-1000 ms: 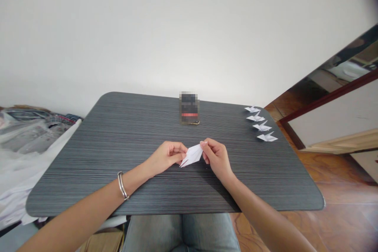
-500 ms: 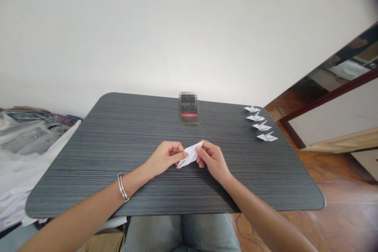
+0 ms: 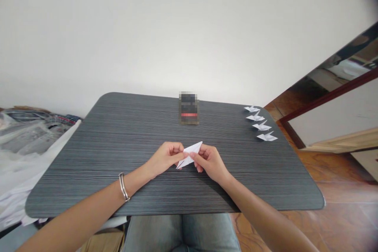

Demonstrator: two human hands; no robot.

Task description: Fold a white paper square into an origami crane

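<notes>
A white folded paper piece (image 3: 190, 152), long and pointed, is held just above the dark grey table (image 3: 118, 157) near its middle. My left hand (image 3: 165, 157), with a metal bangle on the wrist, pinches the paper's left side with curled fingers. My right hand (image 3: 209, 160) pinches its right side, fingers closed over the fold. The two hands nearly touch each other.
Several finished white paper cranes (image 3: 261, 125) stand in a row at the table's far right edge. A small dark box (image 3: 189, 108) stands upright at the far middle. A pile of clothes and plastic (image 3: 26, 134) lies to the left. Wooden floor shows on the right.
My right hand has slid left along the paper toward my left hand. The paper has tilted, and its far tip now sticks up between the hands.
</notes>
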